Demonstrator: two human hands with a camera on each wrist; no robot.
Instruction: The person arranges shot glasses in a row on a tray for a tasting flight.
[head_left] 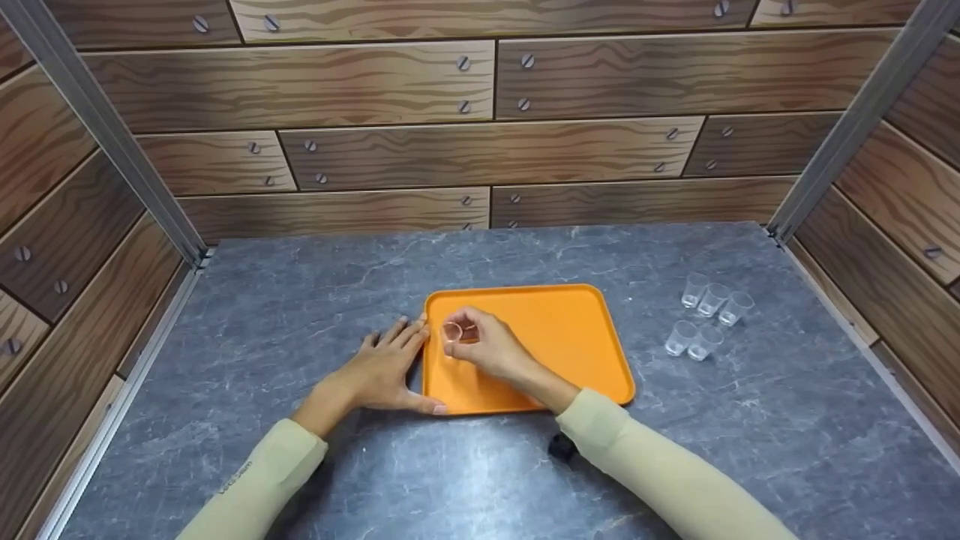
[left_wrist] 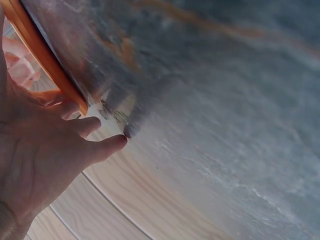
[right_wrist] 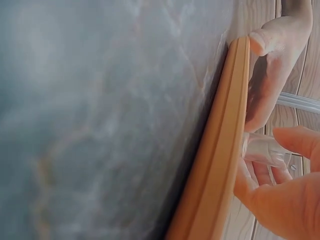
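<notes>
A grey, marble-patterned table (head_left: 300, 315) is filling a small booth, and walls (head_left: 480, 127) printed with brown wooden planks and screw heads are closing it in at the back and both sides, with metal posts standing in the rear corners. An orange tray (head_left: 559, 330) is lying flat near the middle of the table, its long axis running roughly from the person toward the back wall.

The right hand (head_left: 484, 346) is hovering over the tray's left part, its fingertips pinching a small clear plastic cup (head_left: 452, 331). The cup is lying tipped rather than upright, its round rim facing the head camera; which way its base points is hard to tell. The left hand (head_left: 386, 367) is resting flat on the table with straight fingers, pressing against the tray's left edge, thumb at the near corner.

Five more clear cups (head_left: 705, 319) are standing upright in a cluster on the table, well apart to the right of the tray.
</notes>
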